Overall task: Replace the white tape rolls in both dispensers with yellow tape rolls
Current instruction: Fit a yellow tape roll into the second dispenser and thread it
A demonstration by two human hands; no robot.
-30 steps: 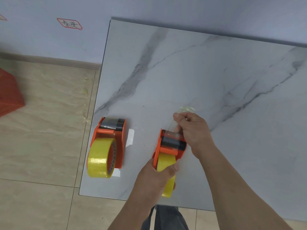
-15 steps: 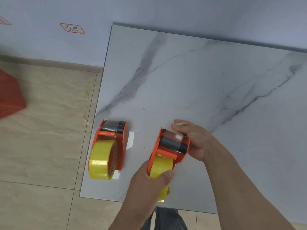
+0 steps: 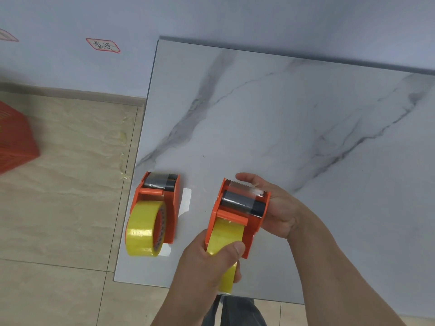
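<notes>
Two hands [image 3: 207,262] around right dispenser [image 3: 237,215]

Dispensers [image 3: 237,215] [image 3: 157,203]: orange plastic, smooth. Tape rolls [image 3: 143,231] [image 3: 223,236]: glossy translucent yellow film. Table [image 3: 282,118]: polished marble-look slab. Floor [image 3: 58,184]: glossy beige tile. Crate [image 3: 14,137]: orange ribbed plastic.

Left orange plastic tape dispenser [image 3: 162,203]: laid on its side near the table's left edge, unheld | its glossy yellow tape roll [image 3: 144,229]: mounted, upright on edge | right orange plastic tape dispenser [image 3: 240,212]: held, tilted | second yellow tape roll [image 3: 224,241]: seated, tape drawn over black roller to serrated blade.
</notes>
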